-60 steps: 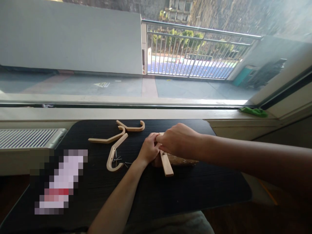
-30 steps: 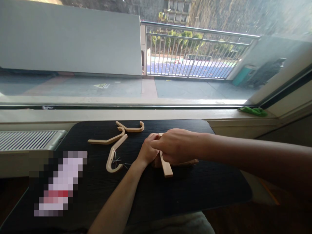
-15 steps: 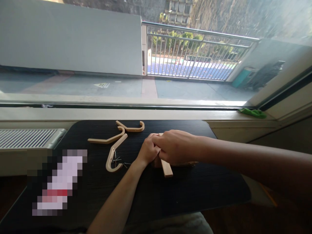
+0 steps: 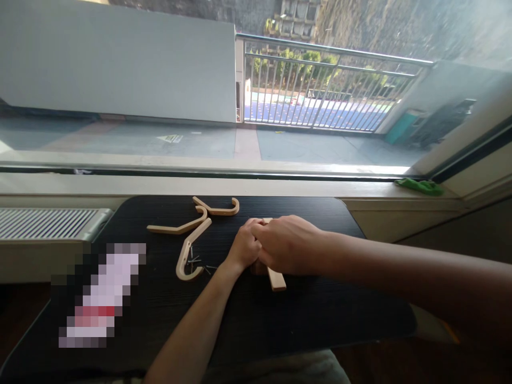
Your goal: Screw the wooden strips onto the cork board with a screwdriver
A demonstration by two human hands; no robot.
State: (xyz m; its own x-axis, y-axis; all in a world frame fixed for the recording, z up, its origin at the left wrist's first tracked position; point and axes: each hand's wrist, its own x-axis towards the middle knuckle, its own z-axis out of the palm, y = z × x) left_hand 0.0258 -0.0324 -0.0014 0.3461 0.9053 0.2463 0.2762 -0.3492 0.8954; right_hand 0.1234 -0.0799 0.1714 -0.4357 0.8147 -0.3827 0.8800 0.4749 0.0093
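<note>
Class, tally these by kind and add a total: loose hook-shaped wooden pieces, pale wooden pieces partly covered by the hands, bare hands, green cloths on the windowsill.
Loose hook-shaped pieces: 3
Partly covered pale piece: 1
Bare hands, left hand and right hand: 2
Green cloth: 1
Total: 7

Bright window — black table (image 4: 320, 314) below

Left hand: your bare left hand (image 4: 246, 242), slim at the wrist.
Right hand: your bare right hand (image 4: 294, 242), smooth-backed.
Forearms: both bare; your right forearm (image 4: 380, 258) broadens toward the elbow.
Lap: pale greyish soft cloth (image 4: 320, 365), weave indistinct.
</note>
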